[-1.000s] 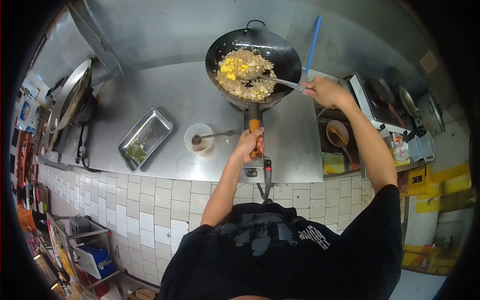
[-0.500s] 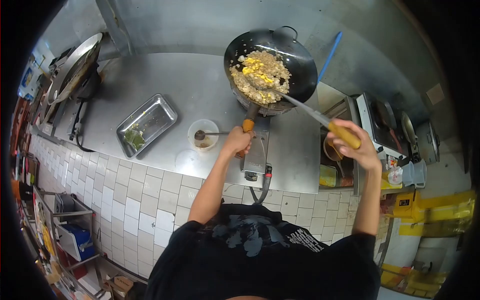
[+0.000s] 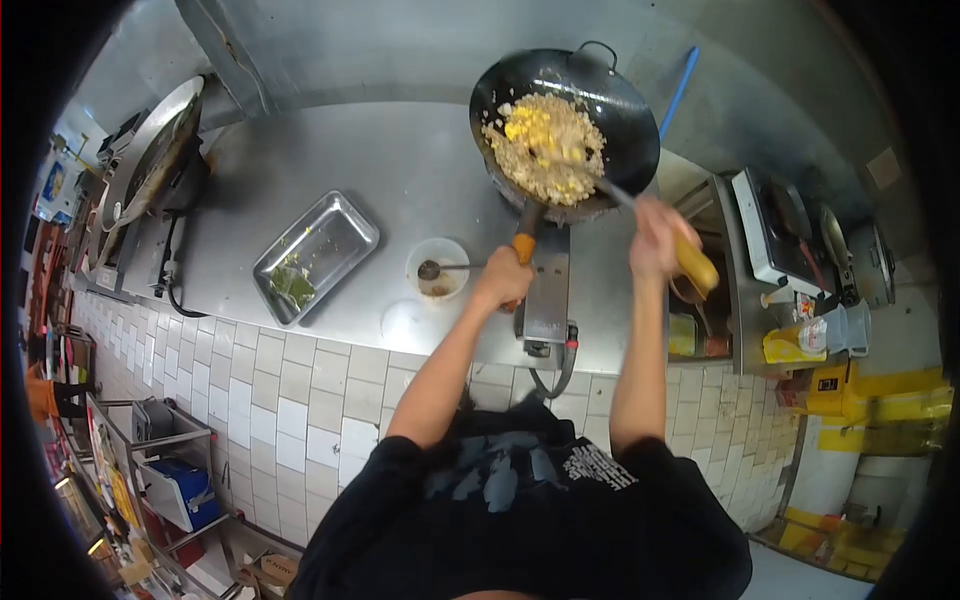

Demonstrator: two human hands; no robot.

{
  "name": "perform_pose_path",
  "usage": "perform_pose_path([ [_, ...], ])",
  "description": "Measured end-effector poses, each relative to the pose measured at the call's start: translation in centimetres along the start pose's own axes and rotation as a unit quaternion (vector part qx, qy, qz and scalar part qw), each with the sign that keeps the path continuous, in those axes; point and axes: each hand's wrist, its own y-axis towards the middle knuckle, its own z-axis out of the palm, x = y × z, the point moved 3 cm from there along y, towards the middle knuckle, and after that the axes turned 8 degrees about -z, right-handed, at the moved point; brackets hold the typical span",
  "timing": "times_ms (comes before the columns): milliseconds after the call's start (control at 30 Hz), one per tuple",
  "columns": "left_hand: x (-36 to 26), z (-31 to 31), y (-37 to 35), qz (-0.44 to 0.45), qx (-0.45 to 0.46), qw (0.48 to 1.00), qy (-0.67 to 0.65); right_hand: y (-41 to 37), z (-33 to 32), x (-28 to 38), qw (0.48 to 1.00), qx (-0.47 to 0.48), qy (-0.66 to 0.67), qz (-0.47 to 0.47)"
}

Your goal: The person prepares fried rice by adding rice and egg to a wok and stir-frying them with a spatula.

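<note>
My left hand (image 3: 504, 277) is wrapped round the wooden handle of a black wok (image 3: 632, 112), tilted on a portable gas stove (image 3: 547, 305). In the wok lies fried rice (image 3: 545, 178) with yellow egg pieces (image 3: 527, 125) among it. My right hand (image 3: 657, 238), smeared by motion, grips the thick wooden handle of a long metal wok spatula (image 3: 617, 193). The spatula's head is blurred and partly hidden in the rice. Left of the stove stands a round plastic tub (image 3: 459, 252) with a small ladle (image 3: 430, 270) resting in it.
A metal tray (image 3: 350, 228) holding green leaves (image 3: 291, 287) lies on the steel counter (image 3: 240, 200). Another wok (image 3: 150, 165) sits at the far left. A blue stick (image 3: 680, 93) leans behind the wok. At right are a white stove (image 3: 765, 235) and clear plastic jugs (image 3: 838, 330).
My right hand has swung left, nearer the wok, and the spatula's head has moved through the rice. My left hand still grips the wok handle. The whole view has shifted slightly.
</note>
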Motion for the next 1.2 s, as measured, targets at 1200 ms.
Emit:
perform_pose_path([
  [1200, 1.6, 1.1, 1.0, -0.018, 0.013, 0.998, -0.053, 6.1, 2.7, -1.7, 0.998, 0.026, 0.051, 0.001],
])
